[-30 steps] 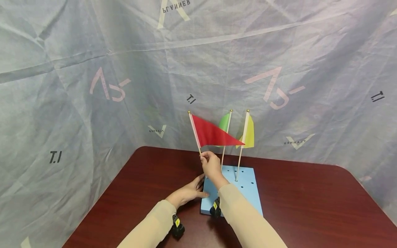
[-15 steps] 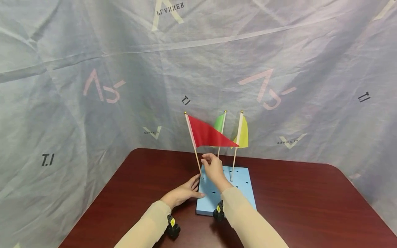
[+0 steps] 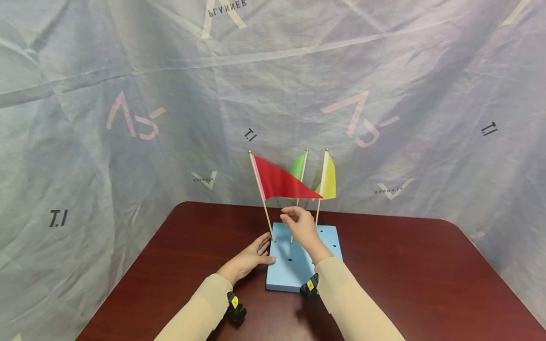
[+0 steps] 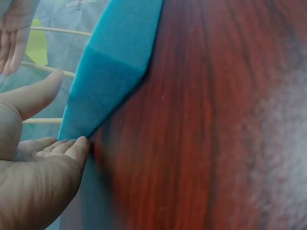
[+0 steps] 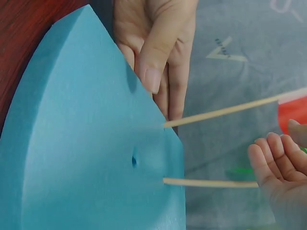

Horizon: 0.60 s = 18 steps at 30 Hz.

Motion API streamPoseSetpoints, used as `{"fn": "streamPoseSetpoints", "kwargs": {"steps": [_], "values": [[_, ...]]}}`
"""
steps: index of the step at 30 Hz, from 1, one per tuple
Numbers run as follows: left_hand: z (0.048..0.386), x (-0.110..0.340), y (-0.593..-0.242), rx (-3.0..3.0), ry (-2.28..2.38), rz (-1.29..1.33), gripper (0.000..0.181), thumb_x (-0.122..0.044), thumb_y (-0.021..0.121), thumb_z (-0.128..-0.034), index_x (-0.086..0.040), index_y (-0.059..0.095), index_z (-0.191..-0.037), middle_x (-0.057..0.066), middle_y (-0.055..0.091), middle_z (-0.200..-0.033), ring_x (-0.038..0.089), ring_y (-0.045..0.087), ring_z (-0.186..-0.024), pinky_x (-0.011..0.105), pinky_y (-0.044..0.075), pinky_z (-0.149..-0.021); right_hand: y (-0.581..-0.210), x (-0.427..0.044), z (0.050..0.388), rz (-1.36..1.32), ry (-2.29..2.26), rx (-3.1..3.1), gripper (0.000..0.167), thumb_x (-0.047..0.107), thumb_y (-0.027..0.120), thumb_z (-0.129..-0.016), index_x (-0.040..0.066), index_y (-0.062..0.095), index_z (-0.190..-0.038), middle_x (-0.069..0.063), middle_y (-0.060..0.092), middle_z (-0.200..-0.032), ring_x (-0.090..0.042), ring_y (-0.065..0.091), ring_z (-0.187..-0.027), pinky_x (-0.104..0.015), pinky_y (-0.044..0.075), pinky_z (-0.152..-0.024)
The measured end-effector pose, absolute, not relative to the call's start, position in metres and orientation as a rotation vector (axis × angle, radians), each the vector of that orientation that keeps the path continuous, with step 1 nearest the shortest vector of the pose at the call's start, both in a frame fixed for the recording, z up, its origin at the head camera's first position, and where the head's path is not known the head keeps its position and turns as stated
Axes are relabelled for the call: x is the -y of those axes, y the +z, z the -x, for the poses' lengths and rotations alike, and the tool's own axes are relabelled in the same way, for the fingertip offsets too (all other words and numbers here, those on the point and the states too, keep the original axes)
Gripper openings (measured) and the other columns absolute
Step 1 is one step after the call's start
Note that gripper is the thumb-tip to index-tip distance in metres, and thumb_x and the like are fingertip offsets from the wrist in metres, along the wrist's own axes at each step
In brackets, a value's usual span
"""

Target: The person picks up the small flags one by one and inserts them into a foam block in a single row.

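Note:
A light-blue board [image 3: 281, 278] with small holes lies on the table. Three flags on thin wooden sticks stand in it: a red pennant [image 3: 279, 182] at the left, leaning left, a green flag [image 3: 296, 169] and a yellow flag [image 3: 330, 179]. My left hand [image 3: 246, 259] is at the board's left edge, its thumb over the top and its fingers along the side. In the right wrist view, my right hand [image 5: 288, 170] holds nothing, its fingers loosely bent. It hovers above the board, right of the red pennant's stick and close to the green flag's stick.
The dark red wooden table [image 3: 409, 279] extends to both sides of the board. A grey printed cloth [image 3: 256, 85] hangs behind and at the left. Black wrist cameras sit on both cuffs.
My right hand has let go of the red pennant's stick and moved right, away from it. The pennant stays standing. My left hand stays at the board's edge; the head view has shifted slightly.

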<state>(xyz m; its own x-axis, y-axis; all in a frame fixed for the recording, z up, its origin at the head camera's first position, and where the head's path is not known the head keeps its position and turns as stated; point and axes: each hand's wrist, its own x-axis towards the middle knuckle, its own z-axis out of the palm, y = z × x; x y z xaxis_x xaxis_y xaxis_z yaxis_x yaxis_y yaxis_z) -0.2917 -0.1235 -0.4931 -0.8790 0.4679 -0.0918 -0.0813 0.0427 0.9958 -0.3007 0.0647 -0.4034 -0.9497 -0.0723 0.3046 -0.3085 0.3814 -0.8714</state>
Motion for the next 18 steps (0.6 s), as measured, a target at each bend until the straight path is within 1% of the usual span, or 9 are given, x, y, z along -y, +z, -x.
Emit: {"fn": "streamPoseSetpoints", "kwargs": {"steps": [5, 7, 9, 11, 14, 18], "values": [[0.294, 0.124, -0.490, -1.967, 1.884, -0.391, 0.087, -0.006, 0.066, -0.0909, -0.004, 0.008, -0.155, 0.020, 0.008, -0.162, 0.036, 0.009, -0.149, 0.051, 0.018, -0.119, -0.406, -0.079, 0.299, -0.259, 1.663, 2.380, 0.020, 0.016, 0.067, -0.092, 0.006, 0.070, -0.109, -0.013, 0.072, -0.097, -0.028, 0.069, -0.090, -0.035, 0.058, -0.079], [0.296, 0.124, -0.488, -1.973, 1.899, -0.394, 0.084, -0.006, 0.064, -0.0922, -0.004, 0.009, -0.155, 0.019, 0.008, -0.162, 0.035, 0.008, -0.150, 0.050, 0.016, -0.120, -0.409, -0.085, 0.299, -0.212, 1.707, 2.359, 0.021, 0.016, 0.068, -0.091, 0.005, 0.070, -0.110, -0.013, 0.072, -0.099, -0.029, 0.069, -0.091, -0.038, 0.058, -0.081], [0.297, 0.125, -0.485, -1.979, 1.927, -0.394, 0.081, -0.004, 0.062, -0.0932, -0.003, 0.010, -0.155, 0.017, 0.009, -0.163, 0.033, 0.007, -0.150, 0.050, 0.015, -0.120, -0.412, -0.089, 0.298, -0.176, 1.743, 2.339, 0.022, 0.015, 0.068, -0.091, 0.004, 0.070, -0.110, -0.014, 0.072, -0.100, -0.030, 0.069, -0.092, -0.038, 0.058, -0.082], [0.298, 0.127, -0.483, -1.988, 1.953, -0.380, 0.079, -0.003, 0.061, -0.0938, -0.004, 0.011, -0.155, 0.016, 0.009, -0.163, 0.033, 0.007, -0.150, 0.050, 0.014, -0.120, -0.414, -0.094, 0.297, -0.154, 1.761, 2.323, 0.024, 0.015, 0.069, -0.091, 0.004, 0.070, -0.112, -0.015, 0.072, -0.101, -0.030, 0.069, -0.092, -0.034, 0.058, -0.081], [0.297, 0.131, -0.480, -2.018, 1.964, -0.349, 0.079, -0.004, 0.060, -0.0941, -0.003, 0.011, -0.155, 0.018, 0.010, -0.162, 0.034, 0.008, -0.150, 0.051, 0.015, -0.120, -0.416, -0.101, 0.294, -0.122, 1.778, 2.296, 0.024, 0.016, 0.070, -0.090, 0.004, 0.070, -0.111, -0.015, 0.072, -0.100, -0.026, 0.070, -0.090, -0.028, 0.057, -0.076], [0.294, 0.137, -0.479, -2.081, 1.944, -0.312, 0.077, -0.007, 0.061, -0.0947, -0.001, 0.012, -0.155, 0.021, 0.013, -0.161, 0.037, 0.012, -0.149, 0.054, 0.019, -0.118, -0.419, -0.113, 0.291, -0.108, 1.786, 2.263, 0.024, 0.016, 0.070, -0.090, 0.004, 0.071, -0.110, -0.017, 0.073, -0.101, -0.019, 0.071, -0.086, -0.027, 0.057, -0.076]]}}
